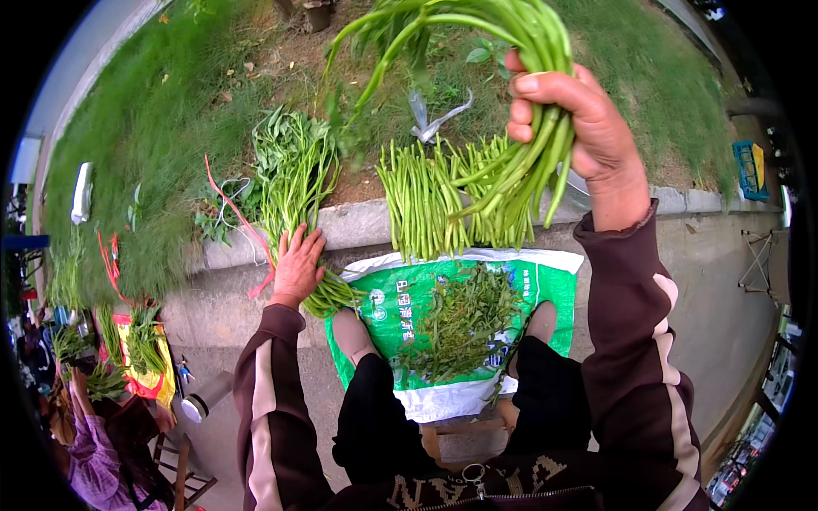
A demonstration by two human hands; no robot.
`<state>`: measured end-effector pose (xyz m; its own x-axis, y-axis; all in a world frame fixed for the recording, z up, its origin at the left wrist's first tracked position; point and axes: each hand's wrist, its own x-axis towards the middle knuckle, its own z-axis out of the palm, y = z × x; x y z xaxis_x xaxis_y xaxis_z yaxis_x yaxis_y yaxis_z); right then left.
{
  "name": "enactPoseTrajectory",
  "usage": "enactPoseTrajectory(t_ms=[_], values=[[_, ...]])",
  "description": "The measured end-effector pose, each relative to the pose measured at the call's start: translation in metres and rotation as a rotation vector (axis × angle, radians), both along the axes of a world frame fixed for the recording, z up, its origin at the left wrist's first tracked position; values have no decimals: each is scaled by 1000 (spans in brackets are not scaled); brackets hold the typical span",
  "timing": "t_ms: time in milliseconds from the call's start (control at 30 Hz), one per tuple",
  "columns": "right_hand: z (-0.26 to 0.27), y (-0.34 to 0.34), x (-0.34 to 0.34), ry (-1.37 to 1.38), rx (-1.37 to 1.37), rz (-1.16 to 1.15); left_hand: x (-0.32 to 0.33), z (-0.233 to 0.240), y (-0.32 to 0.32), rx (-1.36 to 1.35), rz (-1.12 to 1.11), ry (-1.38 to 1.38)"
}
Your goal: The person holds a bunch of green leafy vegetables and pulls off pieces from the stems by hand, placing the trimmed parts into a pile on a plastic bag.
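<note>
Raised at the upper right, my right hand [575, 121] grips a thick bunch of long green stems [543, 45]. Their tops arch over to the left with some leaves on them, and the lower ends hang loose. My left hand [299, 259] rests flat on a bundle of leafy green stems [297, 166] lying across the concrete curb [354, 223]. Its fingers are slightly apart on top of the stems. Between the two, a row of trimmed green stems [422, 198] lies side by side on the curb, partly behind the raised bunch.
A green and white plastic sack [390, 345] lies between my feet, with stripped leaves [466, 326] heaped on it. A clear bottle [208, 397] lies left. A person in a plaid sleeve [96, 457] sits lower left by more greens. Pink ribbon [230, 204] crosses the curb.
</note>
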<state>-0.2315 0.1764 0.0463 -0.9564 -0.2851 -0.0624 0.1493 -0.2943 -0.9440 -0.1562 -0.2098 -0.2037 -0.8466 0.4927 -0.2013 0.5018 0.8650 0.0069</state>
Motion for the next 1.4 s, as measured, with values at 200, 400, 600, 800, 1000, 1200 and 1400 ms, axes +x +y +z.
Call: enactPoseTrajectory(t_ms=[200,400,600,800,1000,1200,1400], values=[[33,34,48,-47,-9,-120,4,63,50,52,-72,89],[47,41,122,-135,-100,-131,46,177,145,1068,182,-584],[80,26,207,-66,-14,51,138,278,209,1512,-23,-879],[44,-7,294,-65,302,159,221,274,247,1871,256,-1024],[-1,-42,352,88,503,120,267,223,227,1996,548,-1032],[-22,-19,384,-202,97,377,282,212,212,2034,559,-1071],[-32,21,384,-64,361,-189,298,211,202,1723,580,-1109]])
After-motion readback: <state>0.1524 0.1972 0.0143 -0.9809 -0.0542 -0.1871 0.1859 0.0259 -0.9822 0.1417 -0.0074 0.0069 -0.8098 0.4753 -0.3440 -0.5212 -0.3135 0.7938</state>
